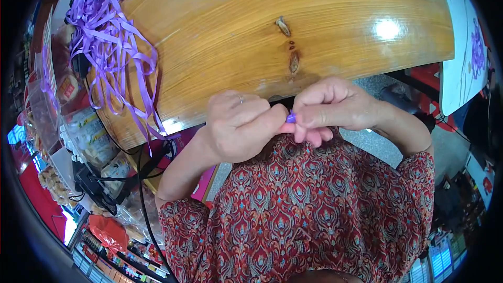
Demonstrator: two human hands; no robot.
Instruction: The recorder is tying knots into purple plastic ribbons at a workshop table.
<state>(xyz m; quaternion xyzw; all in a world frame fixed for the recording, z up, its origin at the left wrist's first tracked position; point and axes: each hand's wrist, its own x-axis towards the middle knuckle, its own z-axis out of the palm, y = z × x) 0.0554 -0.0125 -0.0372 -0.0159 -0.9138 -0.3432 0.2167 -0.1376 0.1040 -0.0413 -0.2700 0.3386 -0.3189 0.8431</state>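
Note:
Just off the near edge of the wooden table, my two hands meet in front of my patterned top. Between their fingertips shows a small folded bit of purple ribbon. My left hand, with a ring on one finger, is closed and pinches the ribbon from the left. From the right, the thumb and fingers of my right hand pinch the same bit. Most of what lies inside the fingers is hidden. A loose tangle of long purple ribbons covers the table's left side, with some ends hanging over the edge.
Left of the table stand clear packages and a black device with cables. A black cable runs down past my left arm. A red plastic bag is at the lower left. Another purple tangle lies on a white surface at right.

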